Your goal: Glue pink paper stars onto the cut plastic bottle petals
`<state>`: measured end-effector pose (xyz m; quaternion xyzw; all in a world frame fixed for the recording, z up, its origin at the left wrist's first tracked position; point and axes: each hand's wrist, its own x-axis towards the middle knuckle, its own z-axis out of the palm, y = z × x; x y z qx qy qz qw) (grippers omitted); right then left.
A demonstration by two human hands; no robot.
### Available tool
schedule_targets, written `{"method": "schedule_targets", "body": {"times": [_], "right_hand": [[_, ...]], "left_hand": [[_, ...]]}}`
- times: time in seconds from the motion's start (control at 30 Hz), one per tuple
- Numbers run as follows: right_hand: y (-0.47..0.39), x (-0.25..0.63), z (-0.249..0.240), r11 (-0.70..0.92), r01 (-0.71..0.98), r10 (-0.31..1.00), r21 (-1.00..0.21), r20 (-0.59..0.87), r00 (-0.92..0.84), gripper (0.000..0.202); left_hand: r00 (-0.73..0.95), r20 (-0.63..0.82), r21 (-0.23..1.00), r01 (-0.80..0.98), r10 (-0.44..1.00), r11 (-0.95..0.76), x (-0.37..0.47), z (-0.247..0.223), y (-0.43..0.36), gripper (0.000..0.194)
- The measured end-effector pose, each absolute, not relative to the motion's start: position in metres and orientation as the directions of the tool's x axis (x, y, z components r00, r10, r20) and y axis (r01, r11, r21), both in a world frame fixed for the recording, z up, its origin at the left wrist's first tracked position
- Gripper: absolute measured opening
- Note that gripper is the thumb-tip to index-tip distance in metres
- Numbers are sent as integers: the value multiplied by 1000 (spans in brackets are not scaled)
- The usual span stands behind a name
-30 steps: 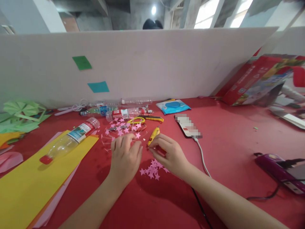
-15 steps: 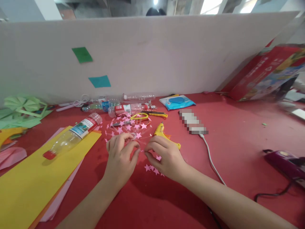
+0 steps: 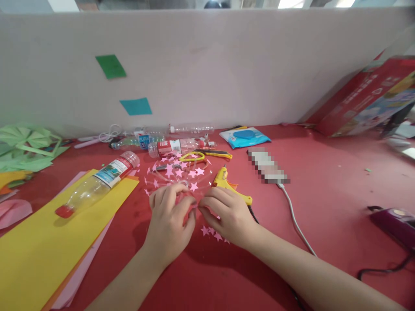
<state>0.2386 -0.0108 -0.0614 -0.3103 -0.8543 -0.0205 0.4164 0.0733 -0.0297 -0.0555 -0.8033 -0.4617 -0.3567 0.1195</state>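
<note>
A red table (image 3: 324, 181) spans nine through six to three o'clock, paler toward three. A whitish partition (image 3: 210, 73) stands along its far edge, bearing a green square (image 3: 110, 66) and a blue square (image 3: 136, 106) toward ten. Above it, bright windows (image 3: 291, 4) show toward one.

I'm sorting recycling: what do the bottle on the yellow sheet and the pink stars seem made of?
Bottle: probably clear, glossy plastic; the yellow sheet shows through it.
Pink stars: matt, likely paper or thin card, given their flat, crisp outlines.
</note>
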Motion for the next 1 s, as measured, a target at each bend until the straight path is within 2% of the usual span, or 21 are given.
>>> {"method": "schedule_targets", "body": {"times": [1.0], "right_hand": [[-11,236,-63,776,574,549,-261,726,-414,14]], "left_hand": [[279,663,252,791,694,-558,73,-55,-29,11]]}}
